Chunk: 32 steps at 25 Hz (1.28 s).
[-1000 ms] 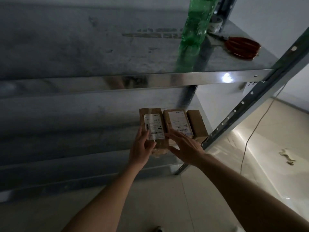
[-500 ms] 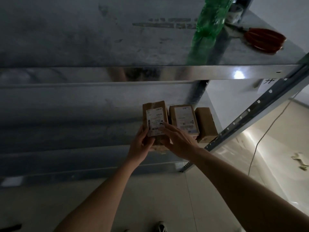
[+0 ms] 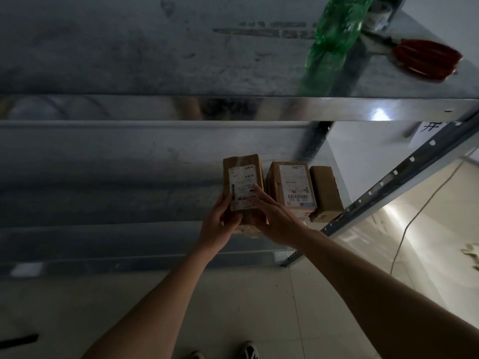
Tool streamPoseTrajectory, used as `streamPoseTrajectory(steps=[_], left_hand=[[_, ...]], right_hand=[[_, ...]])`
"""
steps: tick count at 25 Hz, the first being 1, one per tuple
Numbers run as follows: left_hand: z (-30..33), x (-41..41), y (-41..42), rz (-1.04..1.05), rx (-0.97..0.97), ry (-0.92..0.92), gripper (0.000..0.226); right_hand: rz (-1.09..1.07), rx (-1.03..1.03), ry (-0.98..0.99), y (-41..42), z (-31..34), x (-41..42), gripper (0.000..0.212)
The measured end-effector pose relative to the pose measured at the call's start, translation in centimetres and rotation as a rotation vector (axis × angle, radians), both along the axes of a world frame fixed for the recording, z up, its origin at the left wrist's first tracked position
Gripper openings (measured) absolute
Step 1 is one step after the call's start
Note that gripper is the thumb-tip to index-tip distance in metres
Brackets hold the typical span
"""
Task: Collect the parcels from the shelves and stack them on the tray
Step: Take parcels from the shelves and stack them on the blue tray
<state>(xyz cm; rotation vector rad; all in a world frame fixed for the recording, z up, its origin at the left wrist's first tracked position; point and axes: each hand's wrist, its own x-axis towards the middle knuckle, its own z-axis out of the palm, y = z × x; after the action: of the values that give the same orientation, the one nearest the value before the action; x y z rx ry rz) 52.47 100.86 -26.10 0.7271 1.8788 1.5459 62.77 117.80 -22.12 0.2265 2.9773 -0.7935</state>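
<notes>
Three brown cardboard parcels sit at the right end of a lower metal shelf (image 3: 129, 161). The left parcel (image 3: 242, 169), with a white label, is lifted a little. My left hand (image 3: 220, 224) grips its near left edge, thumb on the label. My right hand (image 3: 272, 218) holds its right side, with fingers lying across the label. A second labelled parcel (image 3: 294, 187) lies just to the right, and a plain third parcel (image 3: 324, 193) beside that. No tray is in view.
The upper shelf (image 3: 181, 60) carries a green plastic bottle (image 3: 334, 32), red-handled scissors (image 3: 425, 60) and a tape roll (image 3: 377, 11). A slanted perforated upright (image 3: 394, 174) bounds the shelf's right end. A cable (image 3: 414, 218) runs over the pale tiled floor.
My right hand moved left from the middle parcel onto the left parcel. Both hands now hold that parcel, which has risen slightly off the shelf.
</notes>
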Motion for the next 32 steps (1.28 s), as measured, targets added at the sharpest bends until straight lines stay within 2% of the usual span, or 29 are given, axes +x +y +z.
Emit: streamPoseTrajectory(steps=[7,14,22,29,32], left_hand=[[3.8,0.0,-3.2,0.08,0.045,0.102,0.055],[9.4,-2.1,-16.6,0.397,-0.015,0.23,0.068],[21.2,1.3,-39.4,0.721,-0.069,0.357,0.059],[30.2,13.4,-62.6,1.077,-0.119,0.441,0.052],[32.3,18.6,-69.6,1.213,-0.239,0.492,0.053]], right_hand=[[0.068,0.005,0.027,-2.6,3.1,-1.7,0.061],[0.269,-0.084,0.068,-14.0,9.5,-7.4,0.061],[0.584,-0.116,0.194,-36.3,19.7,-10.6,0.06],[0.976,-0.207,0.274,-62.1,28.1,-5.7,0.056],[1.089,-0.186,0.318,-70.1,29.8,-2.7,0.062]])
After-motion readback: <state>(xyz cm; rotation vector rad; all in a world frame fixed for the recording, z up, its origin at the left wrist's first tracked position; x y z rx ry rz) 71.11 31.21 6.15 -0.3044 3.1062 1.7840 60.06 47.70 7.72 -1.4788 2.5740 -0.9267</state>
